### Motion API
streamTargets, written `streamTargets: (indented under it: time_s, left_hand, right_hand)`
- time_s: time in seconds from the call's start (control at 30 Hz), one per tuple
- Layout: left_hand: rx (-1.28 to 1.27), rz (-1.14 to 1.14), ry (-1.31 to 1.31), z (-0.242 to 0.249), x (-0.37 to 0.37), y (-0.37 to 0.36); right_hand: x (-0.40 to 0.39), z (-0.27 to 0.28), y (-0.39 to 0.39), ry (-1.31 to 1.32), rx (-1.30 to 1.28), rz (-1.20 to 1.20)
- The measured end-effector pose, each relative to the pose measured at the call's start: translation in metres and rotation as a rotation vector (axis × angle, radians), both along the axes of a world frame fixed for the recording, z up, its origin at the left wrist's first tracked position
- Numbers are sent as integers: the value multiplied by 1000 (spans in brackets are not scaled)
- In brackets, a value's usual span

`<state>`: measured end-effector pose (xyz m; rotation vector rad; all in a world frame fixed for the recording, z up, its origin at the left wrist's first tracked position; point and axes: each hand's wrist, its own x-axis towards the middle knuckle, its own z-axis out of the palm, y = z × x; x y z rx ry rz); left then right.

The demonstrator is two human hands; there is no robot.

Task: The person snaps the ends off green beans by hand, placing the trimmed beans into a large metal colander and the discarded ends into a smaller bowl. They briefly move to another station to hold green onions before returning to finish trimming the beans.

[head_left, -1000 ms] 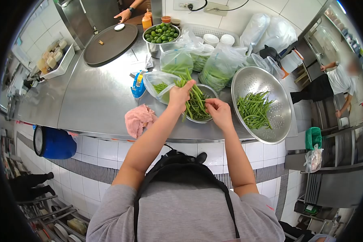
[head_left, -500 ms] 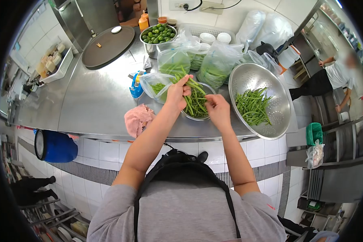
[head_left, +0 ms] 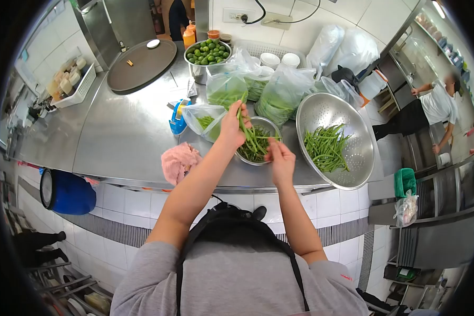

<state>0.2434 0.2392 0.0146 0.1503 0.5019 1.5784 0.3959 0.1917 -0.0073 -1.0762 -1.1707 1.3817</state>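
Observation:
My left hand [head_left: 235, 127] is closed round a bunch of green beans [head_left: 252, 138], whose ends stick out above and below the fingers. Just to its right, my right hand [head_left: 280, 162] pinches at the tip of a green bean that reaches across from the bunch. Both hands are over a small metal bowl [head_left: 271, 124] that has cut green beans in it. To the right, a large perforated colander [head_left: 362, 143] stands tilted, with a pile of long green beans [head_left: 325, 148] inside. A plastic bag with more green beans [head_left: 205, 121] lies open left of the bowl.
Behind the bowl stand bags of greens [head_left: 277, 97], a bowl of green limes [head_left: 208, 51] and white cups [head_left: 270, 60]. Left are a blue tape dispenser [head_left: 178, 118], a pink cloth [head_left: 179, 162] and a round brown tray [head_left: 151, 59]. Another person [head_left: 437, 108] stands at far right.
My right hand has moved slightly down, and a single bean now stretches from the bunch towards its fingertips. My left hand still grips the bunch. The camera view has shifted a little.

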Motion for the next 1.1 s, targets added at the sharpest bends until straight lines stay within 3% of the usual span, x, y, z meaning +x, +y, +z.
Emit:
streamTargets:
  time_s: [0.07, 0.2, 0.27, 0.37, 0.43, 0.5, 0.57, 0.6, 0.63, 0.7, 0.73, 0.8, 0.87, 1.07, 1.1]
  left_hand:
    - [51, -111, 43, -4, -5, -1]
    - [35, -146, -44, -3, 11, -8]
    - [50, -150, -123, 1, 18, -10]
    - [83, -222, -170, 4, 29, -14]
    - [104, -209, -252, -2, 39, -8]
    - [-90, 22, -200, -16, 45, 1]
    - [-139, 79, -71, -32, 43, 16]
    - [-171, 131, 65, -32, 41, 20]
    - [-190, 132, 62, -34, 37, 22]
    - [-240, 50, 250, -13, 26, 15]
    - [-240, -25, 221, -7, 22, 13]
    - [-195, -111, 152, -11, 19, 13]
    - [-75, -175, -4, -15, 19, 6]
    - [5, -212, -39, -17, 6, -9]
    - [29, -243, -43, -17, 8, -11]
  right_hand:
    - [8, 10, 3, 45, 159, -175]
    - [3, 52, 11, -106, 325, -241]
    - [-4, 67, 15, -549, 780, -266]
    - [-23, 63, 18, -772, 747, -163]
    - [-23, 52, 25, -760, 748, -153]
    - [-23, 37, 30, -752, 737, -127]
    - [-16, 24, 35, -673, 850, -103]
    - [-13, 32, 30, -642, 776, -135]
    - [-5, 41, 21, -593, 539, -142]
    - [15, 34, 23, -833, 511, -2]
    - [15, 31, 19, -833, 505, -1]
    - [10, 35, 5, -1311, 430, 257]
    - [7, 26, 2, -1301, 411, 245]
    - [25, 61, -9, -1281, 458, -28]
    - [22, 65, -7, -1159, 550, -109]
